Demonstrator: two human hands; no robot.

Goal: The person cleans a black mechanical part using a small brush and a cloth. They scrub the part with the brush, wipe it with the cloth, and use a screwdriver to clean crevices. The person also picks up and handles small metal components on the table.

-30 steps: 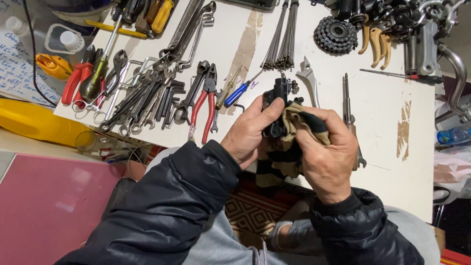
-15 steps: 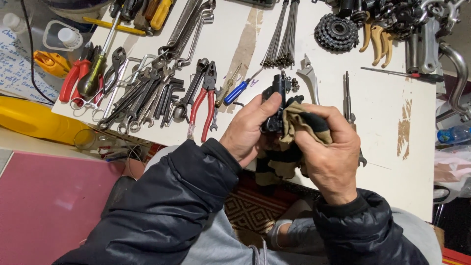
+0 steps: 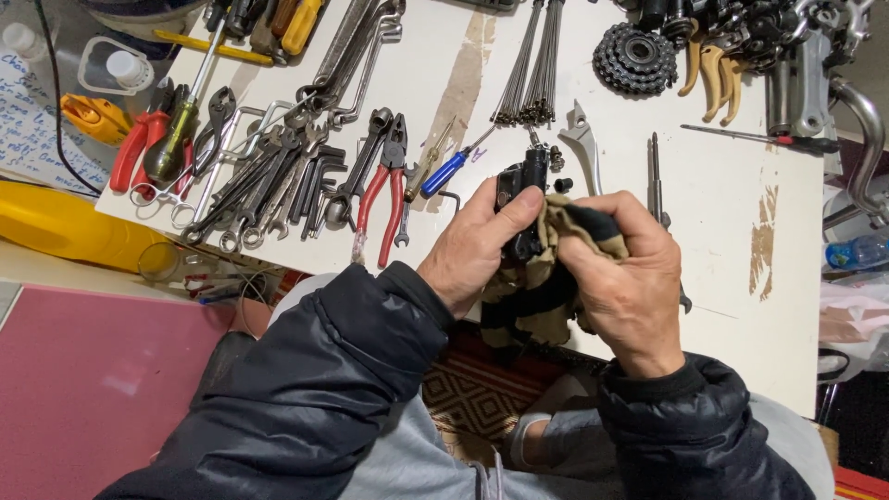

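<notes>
My left hand (image 3: 482,245) grips a small black metal part (image 3: 523,199) and holds it upright over the white board (image 3: 732,231). My right hand (image 3: 630,278) presses a tan and black striped rag (image 3: 532,301) against the part's right side. The rag hangs down below both hands and hides the part's lower end. Both sleeves are dark and padded.
Left of my hands lie red-handled pliers (image 3: 384,199), a blue-handled screwdriver (image 3: 444,171) and several wrenches (image 3: 269,185). A bundle of spokes (image 3: 528,69), a toothed cog cluster (image 3: 634,56) and a silver lever (image 3: 583,148) lie further back. A thin metal tool (image 3: 656,176) lies right of my hands.
Both hands have shifted slightly with the part and the rag; the rag has slid a little over the part.
</notes>
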